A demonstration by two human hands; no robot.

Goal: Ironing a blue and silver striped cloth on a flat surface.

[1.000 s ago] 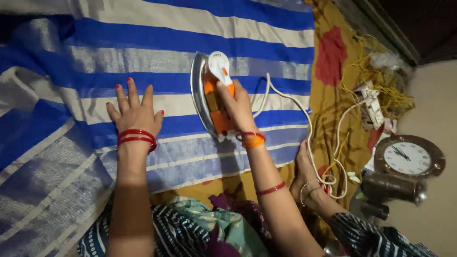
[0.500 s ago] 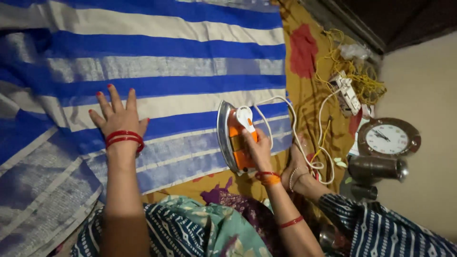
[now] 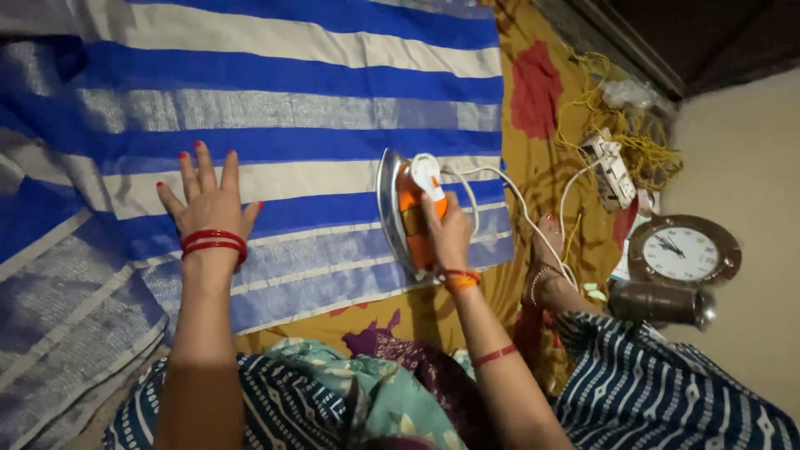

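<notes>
Blue, white and silver-grey stripes ran across one wide cloth (image 3: 275, 108) that covered the left and middle of the view, spread flat over a mustard-yellow sheet with red flowers (image 3: 533, 100). One left hand (image 3: 208, 204) lay on a blue and white band of the cloth, palm down and fingers spread, released and gripping nothing, with two red bangles at the wrist. To its right stood one orange and white electric iron (image 3: 408, 212), tipped onto its edge near the cloth's right border so that its metal soleplate faced left. One right hand (image 3: 446, 233) was clenched around the iron's handle, an orange band at its wrist. One white cord (image 3: 517, 204) looped from the iron across the yellow sheet toward one white power strip (image 3: 612, 171), beside a tangle of yellow string (image 3: 608, 125). A bare foot with an anklet (image 3: 550, 267) rested near the cord. Farther right, on a pale floor, lay one round wall clock (image 3: 683, 252) and one dark metal vessel on its side (image 3: 658, 304).
</notes>
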